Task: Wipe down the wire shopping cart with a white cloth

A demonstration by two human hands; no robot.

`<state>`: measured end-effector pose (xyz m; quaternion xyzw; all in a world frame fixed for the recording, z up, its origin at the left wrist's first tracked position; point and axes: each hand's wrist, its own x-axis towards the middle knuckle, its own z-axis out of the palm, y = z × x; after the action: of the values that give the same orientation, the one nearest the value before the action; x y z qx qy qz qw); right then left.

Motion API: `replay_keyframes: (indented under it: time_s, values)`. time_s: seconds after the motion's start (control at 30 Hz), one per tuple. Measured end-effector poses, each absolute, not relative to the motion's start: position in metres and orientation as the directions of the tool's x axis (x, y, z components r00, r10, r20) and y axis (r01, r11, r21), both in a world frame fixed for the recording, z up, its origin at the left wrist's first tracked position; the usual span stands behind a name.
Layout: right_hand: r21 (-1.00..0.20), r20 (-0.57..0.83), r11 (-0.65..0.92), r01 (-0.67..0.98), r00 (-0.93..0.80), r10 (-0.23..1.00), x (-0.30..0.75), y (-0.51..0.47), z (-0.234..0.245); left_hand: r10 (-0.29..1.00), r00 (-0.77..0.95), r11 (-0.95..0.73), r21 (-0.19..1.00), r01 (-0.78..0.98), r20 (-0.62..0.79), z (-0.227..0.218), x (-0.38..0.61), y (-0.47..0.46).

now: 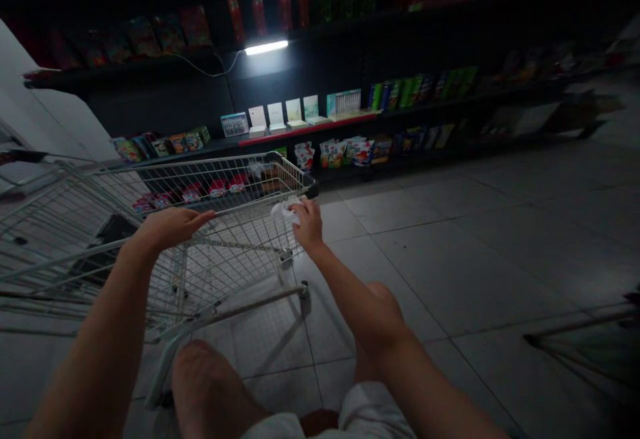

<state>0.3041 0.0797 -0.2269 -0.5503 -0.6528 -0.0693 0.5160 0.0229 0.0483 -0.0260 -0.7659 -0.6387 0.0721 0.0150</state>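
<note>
A metal wire shopping cart (240,229) stands in front of me on the left. At its near top rail, my left hand (170,227) lies along the bar with the fingers stretched out; its palm side is hidden. My right hand (307,221) is closed on a crumpled white cloth (285,211), which touches the cart by the dark corner piece (311,190) at the end of the rail. Whether the cloth is fabric or paper I cannot tell.
Dark store shelves (300,82) run behind the cart, with bottles (257,2), boxes (345,102) and bags (333,152). A lit tube lamp (267,47) hangs under one shelf. Grey floor tiles (400,259) spread to the right. A thin-framed object (580,332) stands at the right edge.
</note>
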Motion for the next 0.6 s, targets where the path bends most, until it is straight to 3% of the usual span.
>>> replay_keyframes:
  time_s: [0.1,0.23,0.3,0.4,0.47,0.53,0.6]
  values:
    - [-0.378,0.776,0.498,0.781,-0.026,0.63,0.264,0.08,-0.218,0.974,0.226,-0.216,-0.238,0.947,0.016,-0.027,0.056,0.056]
    - [-0.282,0.774,0.578,0.766,-0.175,0.609,0.268,0.085,-0.223,0.929,0.367,-0.343,-0.255,0.904,0.052,-0.043,0.096,0.067]
    - [-0.298,0.745,0.553,0.778,-0.172,0.644,0.301,0.09,-0.236,0.924,0.374,-0.342,-0.266,0.901,0.081,-0.054,0.101,0.072]
    - [-0.507,0.658,0.332,0.795,0.108,0.745,0.361,0.098,-0.255,0.913,0.387,-0.342,-0.275,0.898,0.128,-0.065,0.096,0.076]
    - [-0.652,0.6,0.187,0.735,0.349,0.72,0.388,0.104,-0.258,0.908,0.4,-0.358,-0.269,0.894,0.122,-0.067,0.091,0.078]
    - [-0.715,0.623,0.196,0.671,0.485,0.613,0.394,0.109,-0.25,0.907,0.403,-0.361,-0.265,0.894,0.122,-0.067,0.089,0.079]
    - [-0.696,0.696,0.319,0.643,0.497,0.518,0.38,0.115,-0.235,0.906,0.402,-0.356,-0.273,0.894,0.135,-0.066,0.089,0.078]
